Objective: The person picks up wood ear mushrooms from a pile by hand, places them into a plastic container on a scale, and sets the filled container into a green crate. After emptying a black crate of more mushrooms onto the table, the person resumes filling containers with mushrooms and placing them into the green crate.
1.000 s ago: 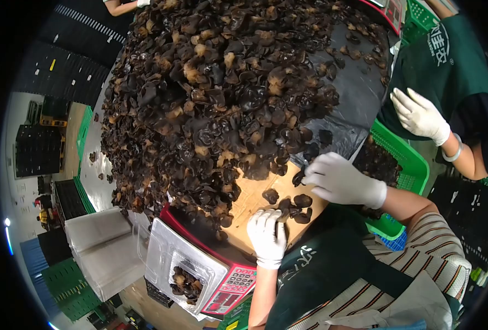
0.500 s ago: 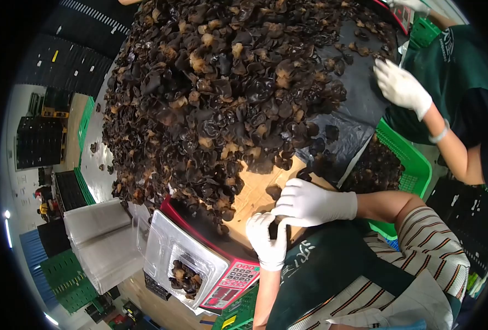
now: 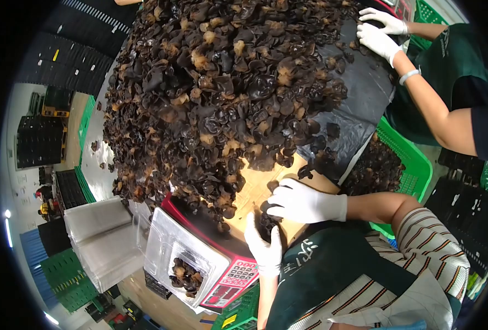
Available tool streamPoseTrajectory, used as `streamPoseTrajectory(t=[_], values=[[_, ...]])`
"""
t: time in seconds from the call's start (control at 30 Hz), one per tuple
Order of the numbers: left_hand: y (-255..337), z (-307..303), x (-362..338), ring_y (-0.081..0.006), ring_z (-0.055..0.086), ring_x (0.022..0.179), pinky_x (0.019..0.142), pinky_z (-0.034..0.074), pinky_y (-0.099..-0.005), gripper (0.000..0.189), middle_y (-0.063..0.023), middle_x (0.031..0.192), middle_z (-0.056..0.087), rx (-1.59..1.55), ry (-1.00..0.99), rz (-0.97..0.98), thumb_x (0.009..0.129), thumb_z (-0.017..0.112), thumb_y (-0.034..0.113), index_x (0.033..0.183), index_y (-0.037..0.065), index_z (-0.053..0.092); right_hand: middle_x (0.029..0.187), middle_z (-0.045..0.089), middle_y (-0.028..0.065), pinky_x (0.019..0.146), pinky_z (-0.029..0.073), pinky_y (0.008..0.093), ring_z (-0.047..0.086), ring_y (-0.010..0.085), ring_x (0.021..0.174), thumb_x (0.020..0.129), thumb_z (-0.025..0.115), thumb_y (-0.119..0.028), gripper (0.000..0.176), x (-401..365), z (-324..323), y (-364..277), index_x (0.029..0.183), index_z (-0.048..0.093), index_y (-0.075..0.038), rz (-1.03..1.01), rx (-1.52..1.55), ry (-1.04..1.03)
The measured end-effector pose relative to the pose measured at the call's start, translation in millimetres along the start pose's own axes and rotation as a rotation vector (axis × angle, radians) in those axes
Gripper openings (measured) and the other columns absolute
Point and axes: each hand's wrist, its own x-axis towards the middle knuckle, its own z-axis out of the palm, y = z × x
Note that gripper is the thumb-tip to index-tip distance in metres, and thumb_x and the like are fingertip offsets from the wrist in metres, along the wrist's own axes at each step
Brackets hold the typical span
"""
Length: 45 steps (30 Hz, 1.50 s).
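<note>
My left hand (image 3: 264,248), in a white glove, curves its fingers and thumb around dark wood ear mushrooms (image 3: 267,224) above the cardboard. Close beside it, my right hand (image 3: 308,203), gloved too, has its fingertips bent over the same small clump. The fingertips partly hide the mushrooms. Both hands are over the brown cardboard (image 3: 252,190) at the near edge of a large heap of wood ear mushrooms (image 3: 216,93). Left of my hands, a clear plastic tray (image 3: 169,242) holding a few mushrooms sits on a red scale (image 3: 230,283).
A stack of clear trays (image 3: 98,231) stands left of the scale. To the right is a green basket (image 3: 420,170) with mushrooms inside. Black plastic sheeting (image 3: 359,104) lies beside the heap. At upper right, a co-worker's gloved hands (image 3: 381,36) are at the table edge.
My hands have drawn slightly apart, and more of the mushroom clump shows between them. The co-worker's hand has moved up and away, beside their other hand.
</note>
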Motion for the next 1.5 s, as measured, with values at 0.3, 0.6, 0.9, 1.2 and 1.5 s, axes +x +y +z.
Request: streamPoseTrajectory(t=[0.3, 0.6, 0.9, 1.2, 1.5], values=[[5, -6, 8, -0.0305, 0.054, 0.105, 0.094, 0.042, -0.0388, 0.041, -0.017, 0.109, 0.059, 0.205, -0.038, 0.166, 0.075, 0.07, 0.007, 0.113, 0.001, 0.055, 0.086, 0.063, 0.0075, 0.079, 0.046, 0.0355, 0.059, 0.0276, 0.086, 0.073, 0.07, -0.022, 0.025, -28, -136, 50, 0.093, 0.066, -0.009, 0.325, 0.55, -0.436], [0, -16, 17, -0.0395, 0.057, 0.109, 0.088, 0.052, -0.0511, 0.039, -0.0271, 0.118, 0.057, -1.808, -0.122, -0.894, 0.086, 0.055, 0.012, 0.122, -0.003, 0.051, 0.09, 0.062, 0.0095, 0.075, 0.048, 0.0395, 0.06, 0.0298, 0.082, 0.082, 0.058, -0.015, 0.02, -52, -80, 20, 0.1, 0.063, -0.007, 0.423, 0.318, -0.164], [5, -16, 14, -0.0415, 0.059, 0.096, 0.081, 0.052, -0.0514, 0.048, -0.0301, 0.117, 0.056, -1.892, -0.114, -1.071, 0.084, 0.053, 0.022, 0.125, -0.003, 0.05, 0.084, 0.059, 0.0086, 0.064, 0.049, 0.0383, 0.061, 0.0269, 0.074, 0.074, 0.057, -0.005, 0.018, -49, -28, 16, 0.091, 0.061, -0.007, 0.359, 0.322, -0.072], [14, -14, 24, -0.0385, 0.06, 0.101, 0.085, 0.052, -0.0509, 0.036, -0.0233, 0.11, 0.061, -1.47, -0.114, -0.691, 0.086, 0.058, 0.031, 0.106, 0.0, 0.058, 0.077, 0.062, 0.0089, 0.067, 0.05, 0.0389, 0.063, 0.0288, 0.075, 0.077, 0.062, -0.021, 0.019, -45, -102, 24, 0.092, 0.066, -0.01, 0.447, 0.378, -0.491], [47, 19, 67, -0.0206, 0.053, 0.096, 0.086, 0.044, -0.0332, 0.053, -0.0087, 0.102, 0.055, -0.017, -0.04, 0.166, 0.074, 0.075, 0.008, 0.123, 0.004, 0.052, 0.087, 0.056, 0.0022, 0.067, 0.046, 0.0325, 0.057, 0.0197, 0.076, 0.071, 0.063, -0.015, 0.013, -63, -20, -10, 0.084, 0.061, -0.014, 0.153, 0.091, -0.038]])
